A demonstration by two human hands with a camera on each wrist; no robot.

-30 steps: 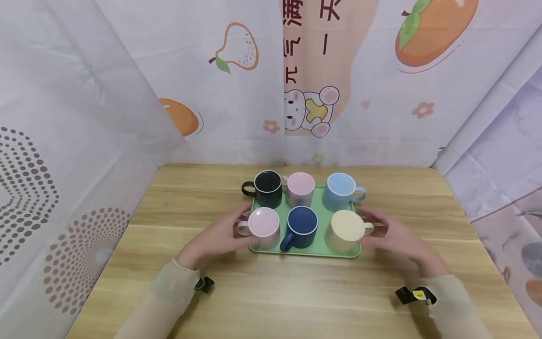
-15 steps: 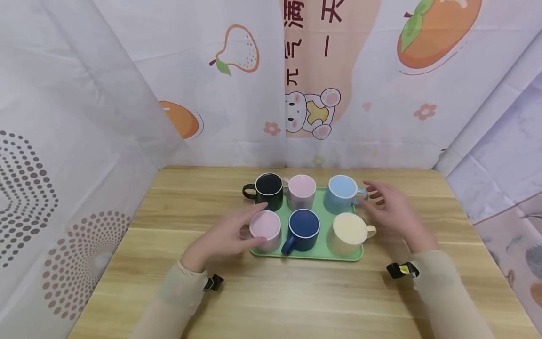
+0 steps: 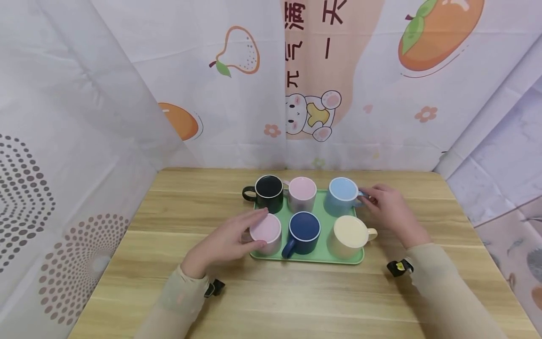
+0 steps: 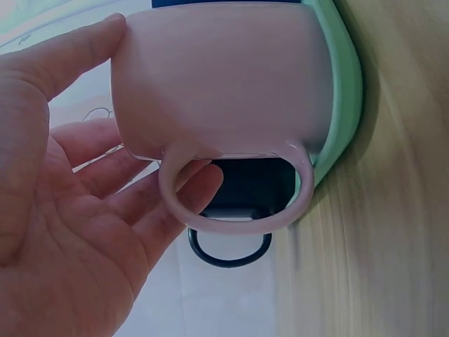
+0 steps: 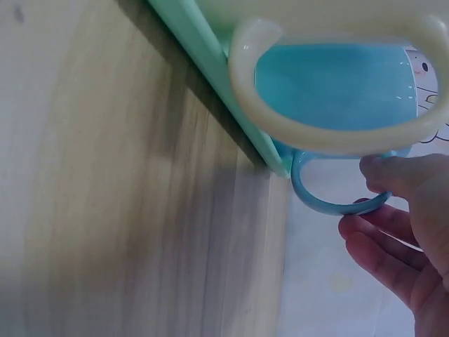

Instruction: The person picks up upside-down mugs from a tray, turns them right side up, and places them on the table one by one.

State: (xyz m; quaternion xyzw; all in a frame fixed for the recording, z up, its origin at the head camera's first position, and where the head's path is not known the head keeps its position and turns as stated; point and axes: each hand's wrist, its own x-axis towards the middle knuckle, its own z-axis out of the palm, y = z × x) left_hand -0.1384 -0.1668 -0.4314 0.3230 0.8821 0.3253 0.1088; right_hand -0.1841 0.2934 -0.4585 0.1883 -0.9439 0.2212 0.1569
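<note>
My left hand (image 3: 224, 242) spans the front pink mug (image 3: 267, 230), thumb on the near side of its rim and index finger across the far side. In the left wrist view the thumb (image 4: 84, 53) meets the mug's rim, while the other fingers lie behind its handle (image 4: 238, 226). At the back right, my right hand (image 3: 391, 211) pinches the handle (image 5: 330, 205) of the light blue mug (image 3: 340, 197) between thumb and fingers. Both mugs stand upright on a green tray (image 3: 328, 221).
Also on the tray are a black mug (image 3: 269, 194), a second pink mug (image 3: 302, 194), a navy mug (image 3: 305, 232) and a cream mug (image 3: 349, 238). The tray rests on a wooden table (image 3: 296, 301). Printed curtains (image 3: 203, 155) hang behind it.
My right hand has moved from beside the cream mug back to the light blue mug's handle and pinched it. My left hand has shifted forward over the front pink mug's rim.
</note>
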